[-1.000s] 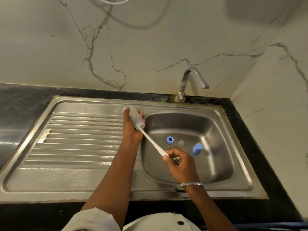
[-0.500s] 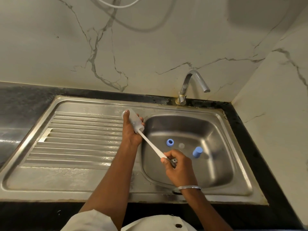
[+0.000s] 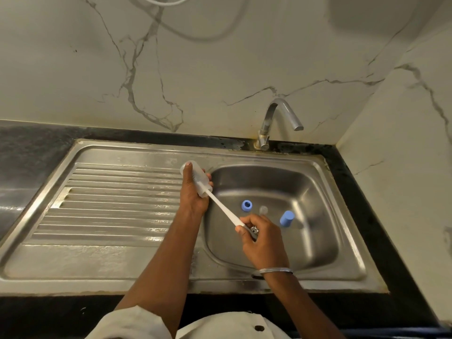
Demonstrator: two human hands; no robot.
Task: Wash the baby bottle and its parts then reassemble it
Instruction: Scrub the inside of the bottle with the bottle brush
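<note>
A pale marble wall (image 3: pixel 220 69) with grey veins fills the far side and turns along the right. Below it runs a black tabletop (image 3: pixel 36 143) that carries a stainless steel sink (image 3: pixel 146 277). The ribbed drainboard (image 3: pixel 110 199) lies to the left and the basin (image 3: pixel 318 216) to the right. A curved metal tap (image 3: pixel 278 111) stands at the far edge of the basin, with its spout pointing right.

Both of the person's bare forearms reach in from the near edge, out of pale sleeves (image 3: pixel 132 324). The left grip (image 3: pixel 194 194) is closed round a clear baby bottle (image 3: pixel 199 176). It holds the bottle tilted over the line where drainboard meets basin, base to the far left and mouth to the near right. The thumb lies along the bottle's side.

The white handle of a bottle brush (image 3: pixel 222 209) slants out of the bottle's mouth; its head is inside. The right grip (image 3: pixel 263 238) pinches the near end of that handle above the basin, just over the drain strainer (image 3: pixel 254 230). A thin metal bangle (image 3: pixel 276 270) circles the right wrist.

On the basin floor lie the other parts. A blue cap (image 3: pixel 286 218) stands to the right, a blue collar ring (image 3: pixel 246 206) lies further left, and a small clear teat (image 3: pixel 263 210) sits between them.
</note>
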